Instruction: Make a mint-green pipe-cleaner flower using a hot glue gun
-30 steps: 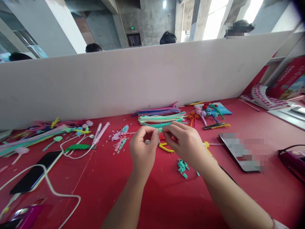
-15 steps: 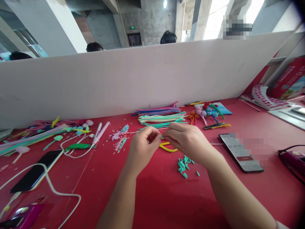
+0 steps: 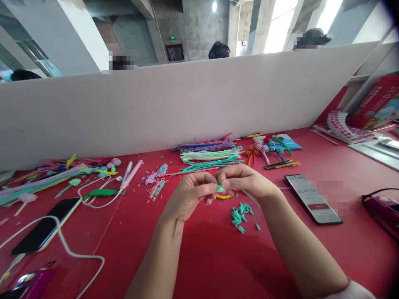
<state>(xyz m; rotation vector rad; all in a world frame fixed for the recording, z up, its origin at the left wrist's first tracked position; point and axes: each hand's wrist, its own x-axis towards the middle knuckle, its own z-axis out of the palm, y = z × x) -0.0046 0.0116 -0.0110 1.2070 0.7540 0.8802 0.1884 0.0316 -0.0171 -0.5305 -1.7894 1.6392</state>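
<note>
Between left grip [image 3: 193,194] and right grip [image 3: 247,180], I find the green piece [image 3: 220,188] pinched by both; it shows more plainly than half a second ago, permitting inspection. Green clippings [image 3: 240,216] lie on the worktop [image 3: 215,257], nearside of the right grip.

Cut bits [image 3: 240,214] on table [image 3: 218,261], pipe cleaners [image 3: 210,155] far behind them, phone [image 3: 316,203] right of bits, partition [image 3: 174,112] along far edge.

Red bench [image 3: 218,257], pipe-cleaner bundles [image 3: 211,155] beyond the hands [image 3: 188,196], green clippings [image 3: 237,216] just nearer, lit smartphone [image 3: 312,200] to their right, dark-screened phone [image 3: 42,229] well left
</note>
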